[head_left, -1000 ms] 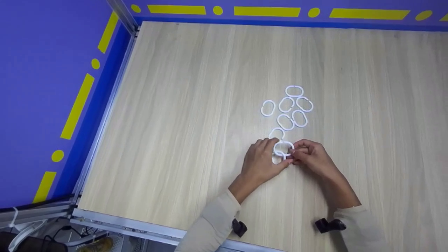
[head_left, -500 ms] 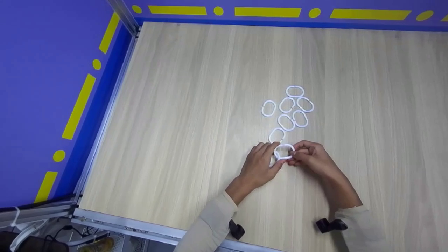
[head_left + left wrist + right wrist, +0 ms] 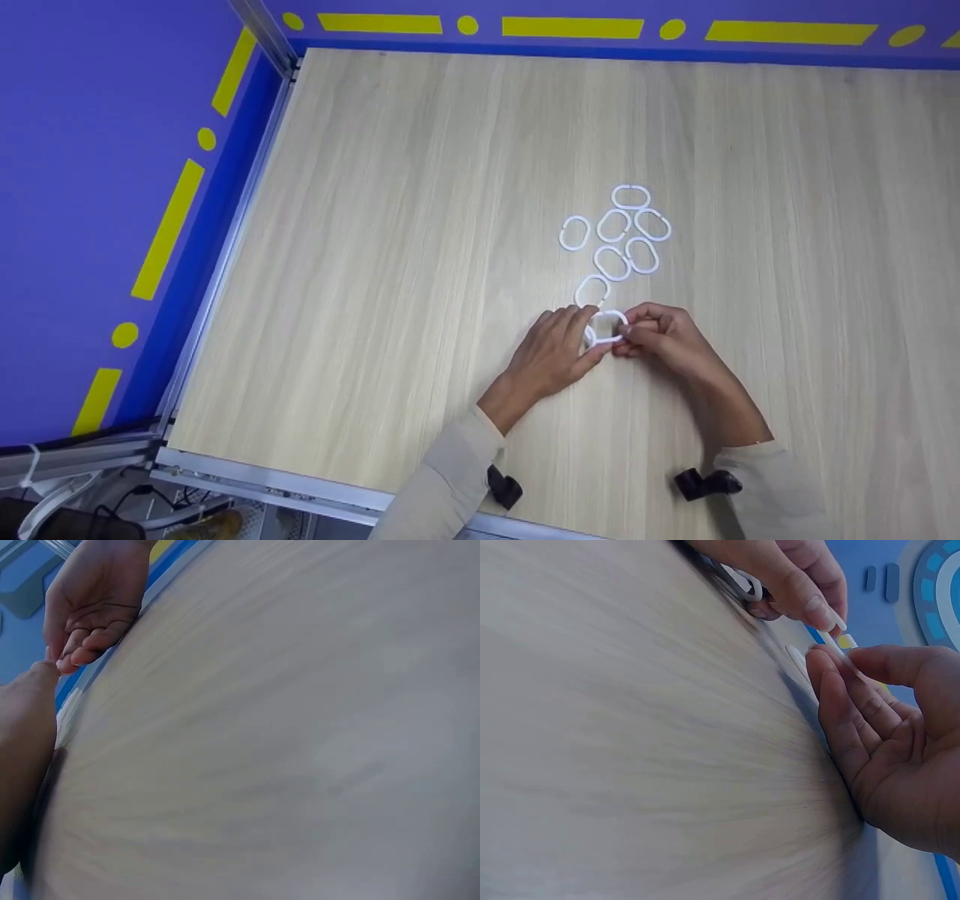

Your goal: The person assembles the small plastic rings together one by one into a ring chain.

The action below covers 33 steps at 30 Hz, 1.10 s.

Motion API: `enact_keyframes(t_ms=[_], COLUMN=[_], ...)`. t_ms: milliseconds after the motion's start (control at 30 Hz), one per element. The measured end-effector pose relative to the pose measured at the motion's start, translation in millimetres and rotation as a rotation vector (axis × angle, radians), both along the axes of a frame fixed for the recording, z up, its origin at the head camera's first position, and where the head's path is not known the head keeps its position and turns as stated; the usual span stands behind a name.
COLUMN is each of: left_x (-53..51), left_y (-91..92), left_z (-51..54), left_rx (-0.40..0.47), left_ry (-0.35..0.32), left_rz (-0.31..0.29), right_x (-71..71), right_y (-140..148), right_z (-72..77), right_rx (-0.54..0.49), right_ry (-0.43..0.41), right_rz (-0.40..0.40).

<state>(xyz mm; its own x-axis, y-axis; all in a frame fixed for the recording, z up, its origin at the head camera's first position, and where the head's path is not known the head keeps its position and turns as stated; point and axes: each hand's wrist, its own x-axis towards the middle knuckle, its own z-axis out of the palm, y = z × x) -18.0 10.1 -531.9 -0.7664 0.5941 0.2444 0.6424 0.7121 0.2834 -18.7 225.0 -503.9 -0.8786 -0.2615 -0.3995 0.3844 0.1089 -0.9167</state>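
Note:
Between the two hands, in the head view, a white oval curtain ring (image 3: pixel 609 340) is held above the table. My right hand (image 3: pixel 667 337) pinches its right end between thumb and fingers. My left hand (image 3: pixel 551 351) holds the left side, its thumb below the ring and its fingers over a second white ring (image 3: pixel 589 337), mostly hidden, that seems linked to the first. From the right wrist, the held ring (image 3: pixel 835 649) appears edge-on between both hands' fingertips, and a white loop (image 3: pixel 751 586) shows under the left hand. In the left wrist view the rings are hidden.
A loose white ring (image 3: pixel 593 290) lies just beyond my left fingers. Several more, such as the ring (image 3: pixel 631 187) at the far end, lie grouped farther back on the wood-grain table (image 3: pixel 420 262). Blue panels (image 3: pixel 90 150) with yellow marks border the table's left and back.
The held ring has turned and come slightly nearer to me, and the linked ring has slipped further under my left hand. My left hand has shifted slightly back. The loose rings stay put.

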Motion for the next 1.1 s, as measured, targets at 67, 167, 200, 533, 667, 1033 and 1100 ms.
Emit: enact_keyframes(t_ms=[67, 167, 200, 533, 667, 1033, 1100], left_x=[-2.1, -5.1, -5.9, -11.1, -11.8, -20.5, -21.9], left_y=[-2.7, -6.9, -8.2, -17.1, -20.2, -42.0, -45.3], left_z=[0.0, -0.1, -0.3, -3.2, -2.2, -1.2, -0.9], left_rx=[-0.032, -0.092, -0.11, -0.23, -0.241, -0.212, -0.208], left_ry=[0.042, 0.119, 0.142, 0.266, 0.261, 0.176, 0.168], left_rz=[0.003, 0.008, 0.007, -0.023, -0.031, -0.029, -0.03], right_x=[-0.4, -1.2, -1.4, -3.5, -4.5, -12.1, -17.3], right_y=[-0.5, -1.7, -2.3, -6.6, -8.2, -4.3, -3.7], right_z=[-0.4, -0.9, -1.0, -0.4, -0.8, -1.0, -2.1], right_rx=[-0.009, -0.011, -0.01, 0.025, 0.034, 0.35, 0.479], right_ry=[0.0, 0.007, 0.008, -0.011, -0.016, 0.299, 0.411], right_rz=[-0.004, -0.006, -0.004, 0.03, 0.047, 0.051, 0.032])
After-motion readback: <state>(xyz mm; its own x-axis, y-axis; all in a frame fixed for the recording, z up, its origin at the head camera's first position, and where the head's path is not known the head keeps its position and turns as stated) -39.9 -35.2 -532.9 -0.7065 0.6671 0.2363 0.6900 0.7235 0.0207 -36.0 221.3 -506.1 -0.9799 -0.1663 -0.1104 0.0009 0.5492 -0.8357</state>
